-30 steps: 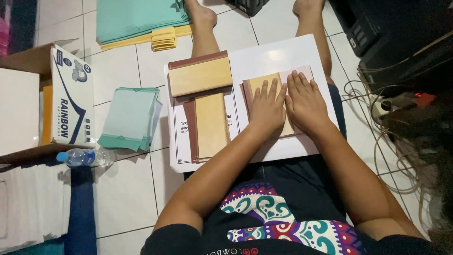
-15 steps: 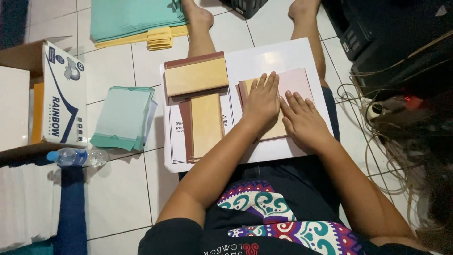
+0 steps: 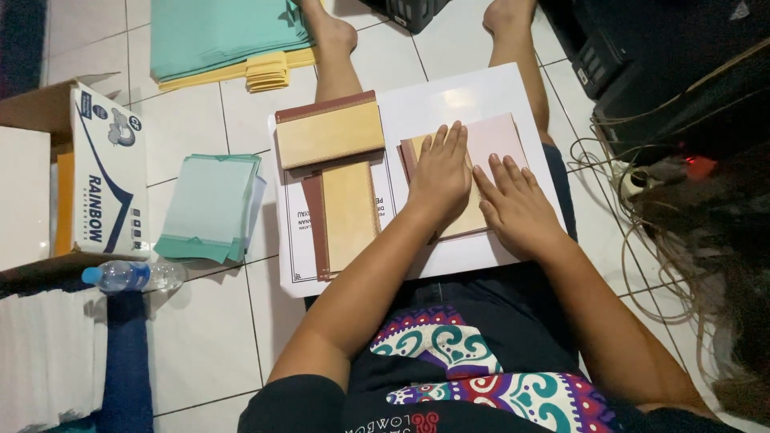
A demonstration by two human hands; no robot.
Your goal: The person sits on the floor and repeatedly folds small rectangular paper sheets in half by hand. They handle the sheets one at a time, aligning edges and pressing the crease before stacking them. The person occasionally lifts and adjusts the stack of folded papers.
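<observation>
Head view, hands [image 3: 481,192] flat on pink-and-tan booklet [image 3: 501,140]

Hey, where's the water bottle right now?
In the head view, the water bottle lies on its side on the tiled floor at the far left, just below the cardboard box and left of the green paper stack.

Bare arms and feet, dark shorts, black shirt [image 3: 481,377] printed with swirling ornament (purple, teal, white).

We hold our left hand [image 3: 439,178] flat, fingers together pointing to twelve o'clock; our right hand [image 3: 516,210] lies flat at its four o'clock, fingers spread toward eleven.
</observation>
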